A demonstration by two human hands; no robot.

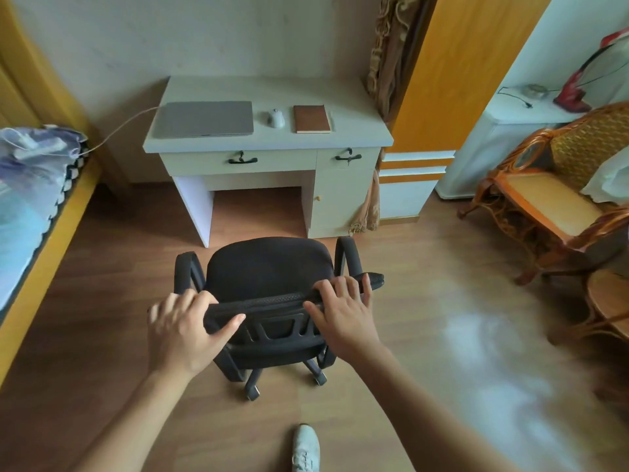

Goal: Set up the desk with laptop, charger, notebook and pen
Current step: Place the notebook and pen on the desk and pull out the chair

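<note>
A closed grey laptop (204, 119) lies on the left of the white desk (269, 141). Its charger cable (115, 129) runs off the desk's left edge toward the bed. A white mouse (276, 118) sits mid-desk, with a brown notebook (311, 118) to its right and a pale pen (332, 120) beside the notebook. A black office chair (269, 270) stands on the floor in front of the desk. My left hand (183, 330) and my right hand (343, 310) both grip the top of its backrest.
A bed (30, 206) with bedding and a white power strip (39, 146) runs along the left. A rattan armchair (551, 195) and small round table (609, 301) stand at the right. A white cabinet (510, 131) and orange wardrobe (452, 63) flank the desk. My shoe (305, 447) shows below.
</note>
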